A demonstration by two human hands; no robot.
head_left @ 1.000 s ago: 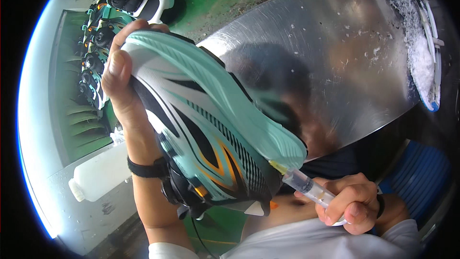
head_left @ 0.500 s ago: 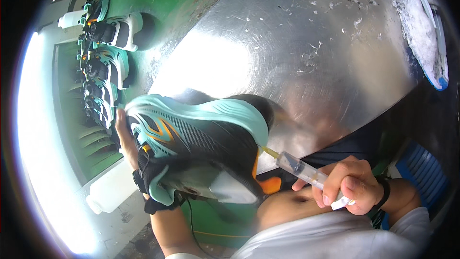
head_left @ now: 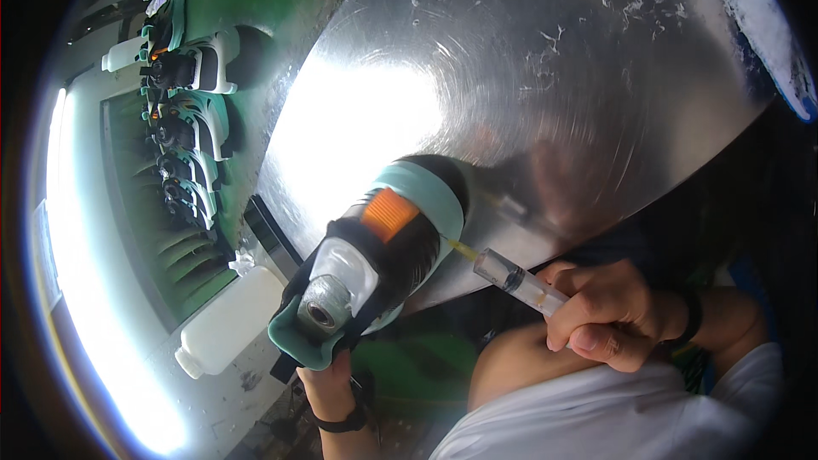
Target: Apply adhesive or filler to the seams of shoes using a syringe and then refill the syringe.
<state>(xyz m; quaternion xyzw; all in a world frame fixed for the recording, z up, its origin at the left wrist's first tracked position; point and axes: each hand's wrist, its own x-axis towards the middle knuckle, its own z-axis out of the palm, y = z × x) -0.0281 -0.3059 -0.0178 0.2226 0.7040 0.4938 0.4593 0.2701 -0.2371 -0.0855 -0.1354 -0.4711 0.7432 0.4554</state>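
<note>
A teal and black sneaker (head_left: 407,238) with an orange tab is tilted up over the metal tabletop (head_left: 511,85), its heel toward me. A shiny insert with a dark round hole shows in its opening. From below, my left hand (head_left: 328,372) holds the sneaker; its fingers are mostly hidden behind it. My right hand (head_left: 601,311) is closed round a clear syringe (head_left: 511,281), thumb and fingers wrapped on the barrel's rear. The syringe's yellow needle hub points at the seam between upper and teal sole, and the thin tip is at or very near it.
Several similar sneakers (head_left: 200,132) stand in a row on the green surface at the left. A white plastic bottle (head_left: 230,324) lies beside the sneaker I hold. White fluffy material (head_left: 758,8) sits in a blue-edged tray at the far right. White flecks dot the metal top.
The sneaker has turned from its side view to its heel end, and my left hand has moved lower with it. The syringe still points at the sole's edge.
</note>
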